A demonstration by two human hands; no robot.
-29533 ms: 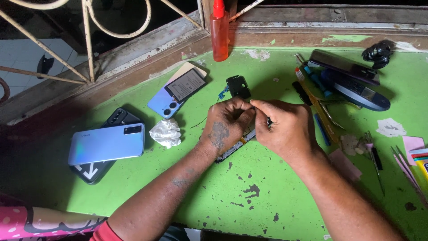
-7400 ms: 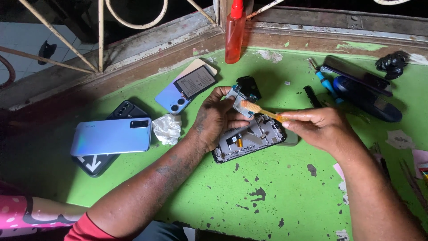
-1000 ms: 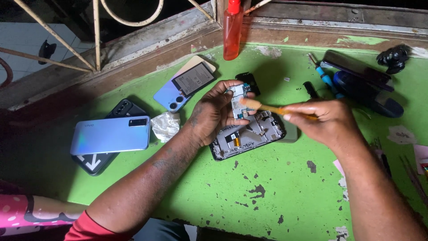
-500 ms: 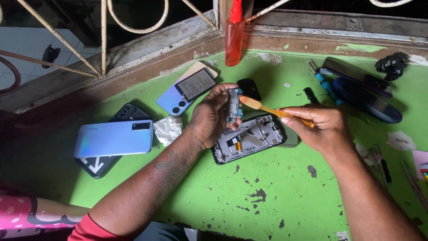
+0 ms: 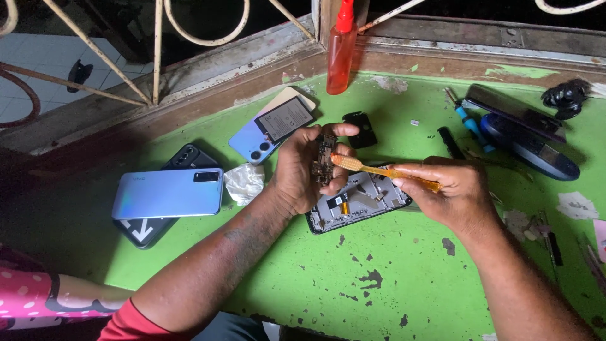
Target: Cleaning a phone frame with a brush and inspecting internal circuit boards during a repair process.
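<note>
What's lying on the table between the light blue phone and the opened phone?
In the head view, a crumpled white wad lies between the light blue phone and the opened phone; the left hand crosses there too.

Left of the green table, a dark slab (image 5: 144, 228) lies flat with a white arrow mark on its face, half covered by a pale blue phone back (image 5: 167, 192) carrying a small faint logo. Further up, a battery (image 5: 285, 119) rests on a blue phone (image 5: 249, 140), its black rectangular label edged pale. Far right, a dark glossy phone screen (image 5: 511, 110) lies unlit, tilted on an oval case.
</note>
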